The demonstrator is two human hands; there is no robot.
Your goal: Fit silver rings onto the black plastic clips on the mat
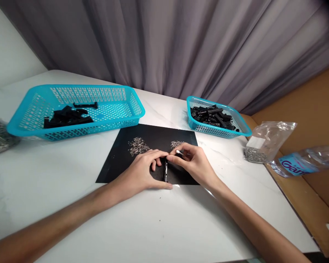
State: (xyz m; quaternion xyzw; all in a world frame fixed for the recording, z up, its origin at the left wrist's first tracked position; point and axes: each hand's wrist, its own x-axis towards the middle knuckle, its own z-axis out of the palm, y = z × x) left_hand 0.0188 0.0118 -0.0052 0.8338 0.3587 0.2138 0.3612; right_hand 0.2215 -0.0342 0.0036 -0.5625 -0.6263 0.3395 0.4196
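Observation:
Between thumb and fingers, my left hand (142,170) grips a narrow black plastic part (166,171) by its two ends, lengthwise toward me over the mat. My right hand (190,159) is closed at the part's far end, thumb and index finger pinched together; whatever they pinch is too small to make out. A thin white-tipped stick (178,152) lies in the same hand, poking out between the fingers. Beneath both hands is a black mat (112,160). On it, beyond my hands, are a left pile of small metal springs or clips (137,145) and a right pile of similar pieces (177,144).
A large blue basket (131,109) at the back left holds several black parts. Another blue basket (192,123) at the back right is fuller. To the right are a clear bag (259,149) of metal pieces and a plastic bottle (304,160). Another bag (0,137) sits far left.

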